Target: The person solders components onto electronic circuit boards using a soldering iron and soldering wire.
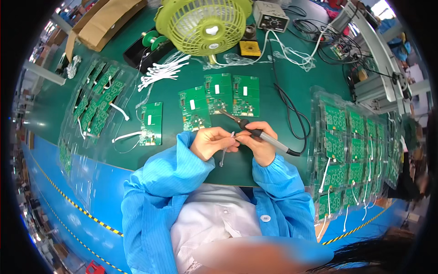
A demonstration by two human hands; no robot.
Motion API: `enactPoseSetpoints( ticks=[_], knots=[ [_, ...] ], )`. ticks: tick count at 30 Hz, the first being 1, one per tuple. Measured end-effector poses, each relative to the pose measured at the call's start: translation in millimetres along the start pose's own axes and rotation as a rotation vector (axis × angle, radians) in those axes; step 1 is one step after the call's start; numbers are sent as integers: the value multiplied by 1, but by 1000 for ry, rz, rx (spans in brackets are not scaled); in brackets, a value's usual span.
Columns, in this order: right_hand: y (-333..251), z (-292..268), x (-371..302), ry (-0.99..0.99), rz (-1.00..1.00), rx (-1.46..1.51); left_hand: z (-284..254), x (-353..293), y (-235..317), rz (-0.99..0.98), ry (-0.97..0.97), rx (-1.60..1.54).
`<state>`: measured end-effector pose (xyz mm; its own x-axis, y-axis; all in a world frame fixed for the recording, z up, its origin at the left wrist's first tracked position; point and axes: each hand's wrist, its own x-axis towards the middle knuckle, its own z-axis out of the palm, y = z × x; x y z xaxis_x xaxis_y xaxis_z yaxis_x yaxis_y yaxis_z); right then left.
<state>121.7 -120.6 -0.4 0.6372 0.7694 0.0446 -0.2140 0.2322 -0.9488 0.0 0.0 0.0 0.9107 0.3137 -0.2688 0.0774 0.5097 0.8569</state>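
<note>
Three green boards (218, 95) lie side by side, far of both hands. The right hand (259, 149) grasps a soldering iron (273, 142) slanting far-left, tip by the middle one. The left hand (212, 143), nearer the dangling end, pinches a pale lead (222, 160), long axis near-far, between the hands.

This is an electronics assembly workshop. A round yellow-green plastic fan (204, 25) stands on a dark green tabletop (171, 93). Nearer the person than the fan lie flat green rectangular circuit boards (246, 102) and a grey-and-black pen-shaped soldering iron (273, 141). Right of the fan sits a grey boxy control unit (270, 16); farther right, clear plastic trays (319, 123) carry more boards. Left of the fan and nearer the person, yellow-and-black striped tape (82, 206) marks a blue floor (100, 182).
</note>
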Motion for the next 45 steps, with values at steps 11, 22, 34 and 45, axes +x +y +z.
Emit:
enactPoseSetpoints(
  ticks=[11,22,34,45],
  knots=[
    [0,0,5,14,-92,-183,-78,-4,53,401,95,790],
    [10,-14,20,-103,-331,-409,-91,-2,-4,412,41,1033],
    [-22,33,60,-137,-218,-270,-59,-19,-19,467,523,1076],
    [5,34,64,-250,-243,-379,-58,-22,-24,452,634,979]
  ],
)
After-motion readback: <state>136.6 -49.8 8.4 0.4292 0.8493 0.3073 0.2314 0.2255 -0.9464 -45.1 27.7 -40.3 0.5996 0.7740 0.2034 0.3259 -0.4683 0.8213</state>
